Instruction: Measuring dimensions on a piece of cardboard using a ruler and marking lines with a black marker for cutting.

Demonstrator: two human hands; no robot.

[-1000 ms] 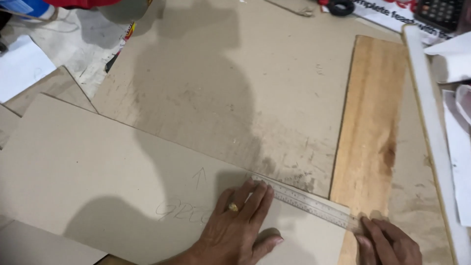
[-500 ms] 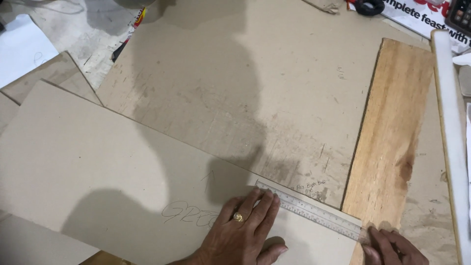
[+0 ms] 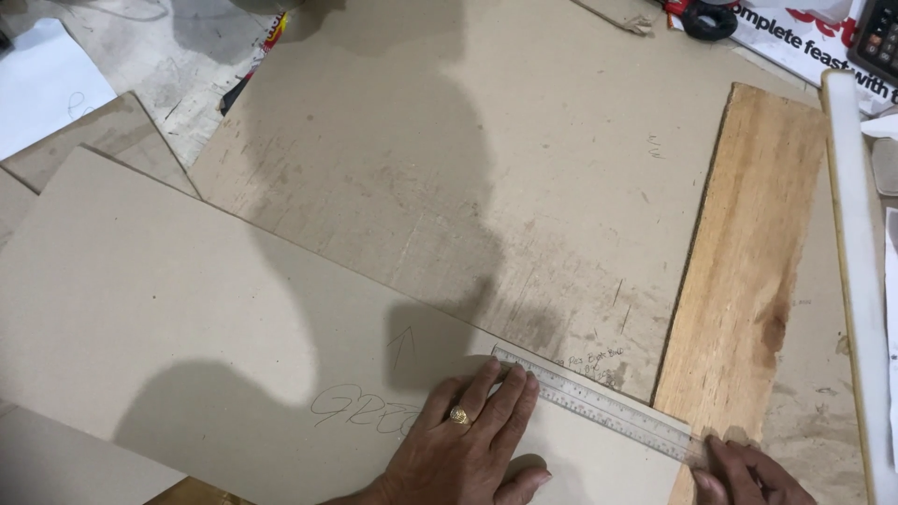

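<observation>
A metal ruler lies along the far edge of a grey cardboard sheet. My left hand, with a gold ring on one finger, presses flat on the sheet, its fingertips on the ruler's left end. At the bottom right, my right hand touches the ruler's right end, over the wooden plank. Its fingers are partly cut off by the frame edge, and I see no tool in it. Pencil writing and a small arrow mark the sheet near my left hand.
A larger worn cardboard board covers the table under the sheet. A long white strip runs along the right side. A calculator, a black tape roll and printed paper sit at the far right. White paper lies far left.
The view has shifted slightly, so the hands and ruler sit a little lower and further right. Both hands stay on the ruler in the same grip.
</observation>
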